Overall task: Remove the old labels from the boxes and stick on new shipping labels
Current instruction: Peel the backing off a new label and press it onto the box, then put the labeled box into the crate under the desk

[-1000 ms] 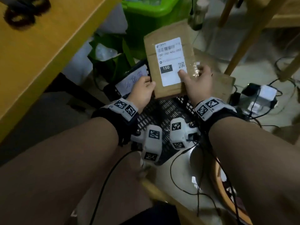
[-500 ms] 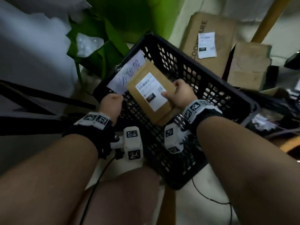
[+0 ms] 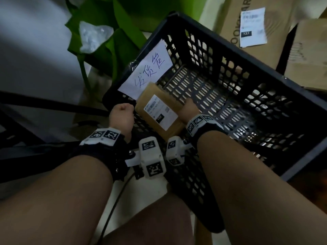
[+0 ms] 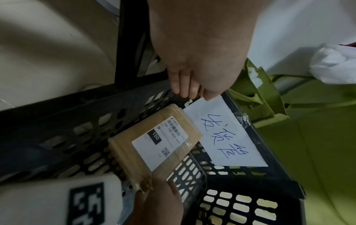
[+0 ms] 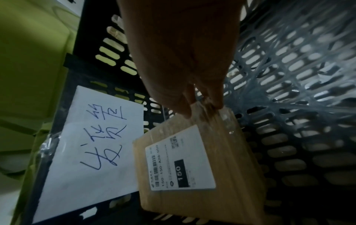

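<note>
A small brown cardboard box (image 3: 155, 101) with a white shipping label (image 3: 160, 112) marked 150 is low inside a black slotted crate (image 3: 221, 41), close to its near left wall. My right hand (image 3: 188, 110) grips the box by its right edge, fingers curled over it (image 5: 202, 97). The label (image 5: 181, 159) faces up and lies flat on the box (image 5: 231, 152). My left hand (image 3: 122, 114) is a fist just outside the crate's corner, holding nothing (image 4: 192, 60). Whether the box (image 4: 125, 152) touches the crate floor I cannot tell.
A white paper sign (image 3: 146, 71) with blue handwriting is taped to the crate's left wall. Beyond the crate at upper right lie larger cardboard boxes (image 3: 309, 59), one bearing a label marked 122 (image 3: 253, 27). A green bag (image 3: 109, 50) sits left of the crate.
A second ago both hands held the box up in front of me. My left hand has let go and closed into a fist; my right hand has carried the box down into the crate.
</note>
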